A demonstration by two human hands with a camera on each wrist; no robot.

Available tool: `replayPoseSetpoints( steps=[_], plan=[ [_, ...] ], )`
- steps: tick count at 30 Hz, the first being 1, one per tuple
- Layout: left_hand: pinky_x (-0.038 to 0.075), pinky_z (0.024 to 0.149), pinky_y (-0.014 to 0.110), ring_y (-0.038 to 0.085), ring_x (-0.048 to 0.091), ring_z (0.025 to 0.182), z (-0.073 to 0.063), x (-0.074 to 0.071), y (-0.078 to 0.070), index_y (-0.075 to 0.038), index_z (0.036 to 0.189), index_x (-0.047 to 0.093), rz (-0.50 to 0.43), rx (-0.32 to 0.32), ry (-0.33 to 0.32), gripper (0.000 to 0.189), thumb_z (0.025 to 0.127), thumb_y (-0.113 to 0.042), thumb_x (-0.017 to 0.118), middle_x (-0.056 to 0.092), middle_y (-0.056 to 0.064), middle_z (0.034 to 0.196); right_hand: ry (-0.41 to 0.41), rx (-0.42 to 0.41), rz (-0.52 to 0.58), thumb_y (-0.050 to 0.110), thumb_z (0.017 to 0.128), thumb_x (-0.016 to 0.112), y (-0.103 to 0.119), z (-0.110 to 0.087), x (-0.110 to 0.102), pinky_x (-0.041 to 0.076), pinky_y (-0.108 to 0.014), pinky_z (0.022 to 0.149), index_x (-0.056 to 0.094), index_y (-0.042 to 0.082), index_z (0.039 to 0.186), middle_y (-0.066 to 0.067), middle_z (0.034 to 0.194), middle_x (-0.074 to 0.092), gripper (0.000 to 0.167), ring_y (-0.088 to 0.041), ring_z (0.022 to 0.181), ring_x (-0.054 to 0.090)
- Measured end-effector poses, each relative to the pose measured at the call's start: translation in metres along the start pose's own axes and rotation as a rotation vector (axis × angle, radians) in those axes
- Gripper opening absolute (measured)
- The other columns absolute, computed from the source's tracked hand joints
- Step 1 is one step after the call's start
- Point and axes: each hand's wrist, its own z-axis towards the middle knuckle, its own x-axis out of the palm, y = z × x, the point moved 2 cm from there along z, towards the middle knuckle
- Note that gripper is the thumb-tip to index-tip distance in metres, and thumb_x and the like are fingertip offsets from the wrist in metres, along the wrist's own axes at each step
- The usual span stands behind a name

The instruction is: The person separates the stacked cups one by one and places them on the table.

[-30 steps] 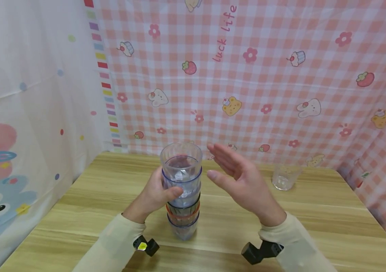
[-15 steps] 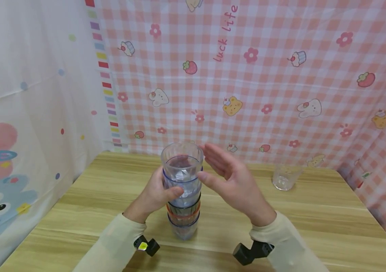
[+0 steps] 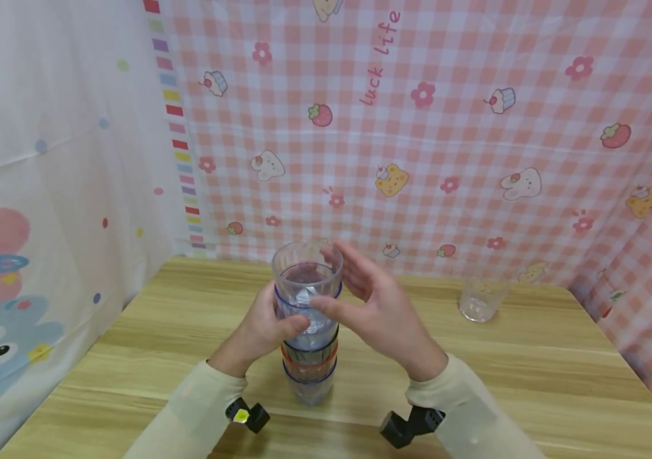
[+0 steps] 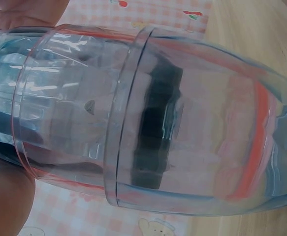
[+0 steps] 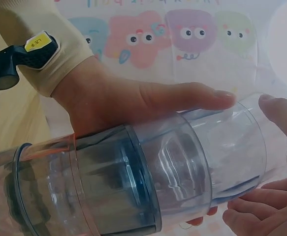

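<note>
A person's two hands frame a stack of nested tumblers (image 3: 310, 335), held upright over a wood-grain counter (image 3: 532, 370); whether its base rests on the surface is hard to tell. The left hand (image 3: 268, 322) grasps the stack at its upper middle, fingers wrapped behind and thumb laid across the front. The right hand (image 3: 380, 312) has its fingers and thumb nearly straight, spread to either side of the top tumbler (image 3: 305, 255); whether they press on it cannot be told.

The tumblers, see-through and faceted, with rims edged in blue, black and orange-red, look like stiff plastic or glass. If plastic, each should be light, the column a little top-heavy and the walls slick. The surest hold is likely a wide wrap just below a rim, with a second hand steadying the lower cups; glass would call for a gentler touch.

A lone clear tumbler (image 3: 480, 305) stands well apart, toward the far right of the counter. Behind rises a pink gingham cloth (image 3: 446, 140) printed with strawberries, cupcakes and "luck life"; at left hangs a white cloth (image 3: 79, 255) with cartoon figures.
</note>
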Motion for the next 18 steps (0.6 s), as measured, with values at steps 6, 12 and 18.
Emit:
replayPoseSetpoints(
  steps=[6, 12, 18],
  plan=[
    [0.059, 0.102, 0.033, 0.014, 0.068, 0.117, 0.0, 0.0, -0.002, 0.006, 0.152, 0.043, -0.008, 0.01, 0.005, 0.106, 0.091, -0.075, 0.072, 0.066, 0.019, 0.135, 0.004, 0.039, 0.005, 0.019, 0.093, 0.087, 0.0, 0.002, 0.004, 0.045, -0.047, 0.123, 0.035, 0.003, 0.167, -0.013, 0.166, 0.051, 0.091, -0.033, 0.152, 0.051],
    [0.059, 0.102, 0.033, 0.014, 0.069, 0.116, 0.0, 0.0, -0.001, 0.007, 0.153, 0.043, -0.013, 0.013, 0.007, 0.105, 0.092, -0.073, 0.073, 0.067, 0.008, 0.134, 0.002, 0.061, -0.006, 0.02, 0.093, 0.088, 0.001, 0.005, 0.007, 0.044, -0.049, 0.124, 0.035, 0.004, 0.167, -0.011, 0.165, 0.052, 0.093, -0.03, 0.151, 0.053],
    [0.058, 0.102, 0.031, 0.013, 0.068, 0.115, -0.001, -0.002, 0.003, 0.009, 0.153, 0.04, -0.038, 0.017, 0.017, 0.105, 0.093, -0.07, 0.073, 0.068, -0.005, 0.132, 0.007, 0.083, 0.003, 0.021, 0.093, 0.088, 0.001, 0.008, 0.011, 0.042, -0.053, 0.126, 0.034, 0.004, 0.167, -0.008, 0.165, 0.054, 0.093, -0.03, 0.151, 0.053]
  ],
)
